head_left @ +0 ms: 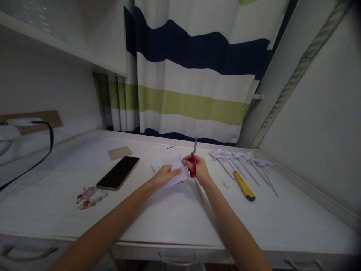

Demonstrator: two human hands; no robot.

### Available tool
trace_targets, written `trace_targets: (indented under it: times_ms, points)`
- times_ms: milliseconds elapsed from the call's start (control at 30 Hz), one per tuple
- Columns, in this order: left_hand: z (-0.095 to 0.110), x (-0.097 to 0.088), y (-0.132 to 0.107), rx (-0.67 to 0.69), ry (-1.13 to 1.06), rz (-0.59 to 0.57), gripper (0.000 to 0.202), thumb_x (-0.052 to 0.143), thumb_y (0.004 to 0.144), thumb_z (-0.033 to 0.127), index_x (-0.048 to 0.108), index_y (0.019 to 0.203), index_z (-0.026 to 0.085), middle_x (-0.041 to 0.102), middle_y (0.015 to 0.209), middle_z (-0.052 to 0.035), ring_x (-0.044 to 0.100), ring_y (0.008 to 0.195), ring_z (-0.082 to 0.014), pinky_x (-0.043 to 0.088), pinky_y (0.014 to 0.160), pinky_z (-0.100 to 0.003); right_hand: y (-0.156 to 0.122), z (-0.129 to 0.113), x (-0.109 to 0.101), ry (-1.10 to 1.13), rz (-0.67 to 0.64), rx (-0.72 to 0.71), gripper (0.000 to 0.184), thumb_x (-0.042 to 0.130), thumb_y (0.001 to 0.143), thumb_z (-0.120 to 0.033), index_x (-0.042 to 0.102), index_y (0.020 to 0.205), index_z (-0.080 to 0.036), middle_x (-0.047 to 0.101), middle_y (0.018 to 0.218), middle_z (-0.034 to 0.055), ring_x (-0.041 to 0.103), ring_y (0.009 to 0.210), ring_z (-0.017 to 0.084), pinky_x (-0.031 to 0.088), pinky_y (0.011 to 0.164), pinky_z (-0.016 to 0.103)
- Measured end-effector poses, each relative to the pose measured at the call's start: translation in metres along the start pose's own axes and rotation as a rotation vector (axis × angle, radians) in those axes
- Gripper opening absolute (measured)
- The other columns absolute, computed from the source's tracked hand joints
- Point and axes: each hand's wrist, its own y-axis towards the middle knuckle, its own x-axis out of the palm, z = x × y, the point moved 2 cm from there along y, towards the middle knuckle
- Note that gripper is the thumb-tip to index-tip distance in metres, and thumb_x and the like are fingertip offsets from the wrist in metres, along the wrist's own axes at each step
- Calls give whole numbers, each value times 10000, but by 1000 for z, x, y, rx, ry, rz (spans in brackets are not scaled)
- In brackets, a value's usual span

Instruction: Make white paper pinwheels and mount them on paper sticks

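My right hand (200, 170) is closed around the red handles of a pair of scissors (194, 158), whose blades point up and away toward the curtain. My left hand (165, 175) pinches a white sheet of paper (177, 169) just left of the scissors, holding it a little above the white desk (158, 214). Both forearms reach in from the bottom edge. More white paper lies on the desk behind the hands.
A dark phone (118, 172) lies left of my hands, with a tan card (120, 152) behind it and a small clear-and-red item (89, 197) in front. Right of my hands are a yellow utility knife (244, 185) and several white paper pinwheels on sticks (244, 161). A striped curtain (191, 75) hangs behind.
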Motion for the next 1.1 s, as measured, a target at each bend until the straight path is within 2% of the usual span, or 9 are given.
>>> trace_targets:
  times_ms: [200, 333, 500, 600, 700, 833, 933, 1033, 1100]
  points:
    - [4, -7, -1, 61, 56, 93, 315, 651, 607, 386, 625, 719, 93, 628, 638, -28, 568, 572, -146, 405, 512, -213, -3, -4, 11, -22, -33, 0, 158, 483, 822, -253, 550, 839, -112, 569, 749, -3, 544, 591, 87, 464, 528, 235]
    - [13, -17, -5, 97, 92, 165, 284, 631, 633, 362, 630, 724, 92, 630, 634, -22, 558, 548, -140, 387, 489, -209, -1, 2, 8, -33, -77, 35, 181, 471, 829, -268, 549, 792, -109, 556, 673, -22, 522, 522, 68, 449, 487, 213]
    - [21, -35, -10, 109, 126, 253, 257, 636, 630, 338, 608, 641, 83, 606, 555, -18, 532, 482, -136, 359, 425, -205, 1, 11, 4, -49, -167, 98, 187, 492, 816, -265, 546, 731, -107, 535, 598, -43, 499, 469, 57, 427, 456, 198]
    - [22, -40, -13, 122, 106, 258, 258, 632, 638, 347, 597, 651, 91, 607, 562, -17, 544, 484, -137, 383, 423, -206, -3, 7, 6, -25, -226, 112, 180, 618, 706, -273, 542, 735, -112, 537, 574, -45, 501, 472, 73, 418, 465, 215]
    - [20, -37, -16, 131, 62, 235, 291, 597, 667, 391, 586, 686, 100, 619, 584, -27, 567, 485, -149, 424, 433, -227, -8, 1, 10, 17, -258, 85, 318, 713, 558, -302, 534, 761, -135, 513, 567, -49, 477, 485, 88, 398, 478, 229]
    - [19, -32, -21, 138, 25, 227, 320, 601, 656, 424, 575, 657, 105, 604, 529, -22, 558, 435, -143, 436, 412, -232, -18, 2, 14, 83, -307, 38, 359, 590, 664, -435, 480, 894, -182, 436, 587, -58, 417, 505, 91, 403, 537, 255]
    - [20, -32, -24, 150, 11, 244, 343, 587, 655, 449, 568, 624, 108, 592, 495, -20, 548, 408, -142, 435, 399, -234, -28, 2, 17, 120, -369, 28, 342, 475, 732, -506, 471, 883, -199, 411, 613, -44, 382, 518, 96, 374, 537, 248]
    - [22, -35, -27, 161, -2, 247, 363, 564, 661, 467, 566, 620, 106, 588, 486, -25, 549, 401, -149, 419, 373, -228, -38, -4, 19, 155, -443, 21, 336, 500, 726, -501, 493, 860, -194, 436, 676, -18, 389, 565, 104, 344, 541, 237]
    - [24, -36, -29, 167, -13, 242, 379, 544, 666, 481, 562, 619, 105, 579, 474, -26, 544, 392, -147, 414, 364, -224, -43, -10, 22, 184, -496, 20, 349, 484, 736, -506, 505, 853, -177, 426, 641, -17, 374, 540, 103, 325, 516, 236]
